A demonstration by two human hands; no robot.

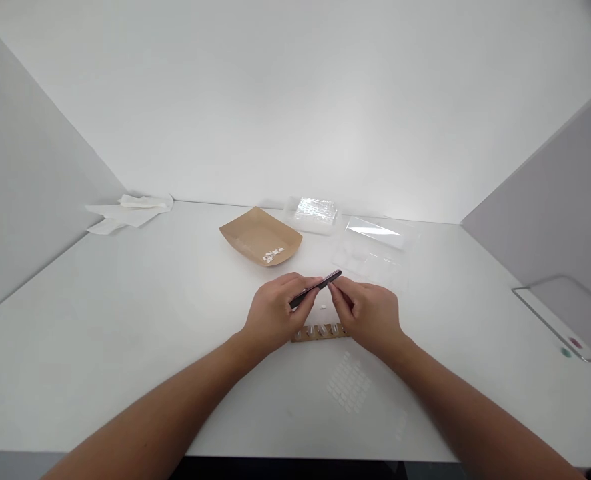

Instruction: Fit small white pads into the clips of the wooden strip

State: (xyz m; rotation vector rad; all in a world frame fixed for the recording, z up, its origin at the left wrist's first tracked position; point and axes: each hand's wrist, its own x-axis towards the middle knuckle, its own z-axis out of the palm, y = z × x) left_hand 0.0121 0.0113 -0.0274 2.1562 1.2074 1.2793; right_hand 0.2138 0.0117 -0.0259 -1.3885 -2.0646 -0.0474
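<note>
My left hand (278, 308) is closed around a dark nail file (315, 288) with a pinkish edge, its tip pointing up and right. Thumb and fingers of my right hand (368, 311) pinch together right by the file's tip; whatever they hold is too small or hidden to make out. Below and between the hands lies a brown cardboard strip (320, 336) carrying several clear nail tips (322, 329), its ends partly covered by the hands. A tiny white piece (323, 307) rests on the table just behind the strip.
Behind the hands stands a brown paper tray (248, 230) with small white pieces (273, 255). Clear plastic packages (315, 212) lie near the back wall. A sheet of clear tabs (348, 385) is in front, crumpled tissues (133, 212) at back left, and a wire-framed stand (550, 325) at right.
</note>
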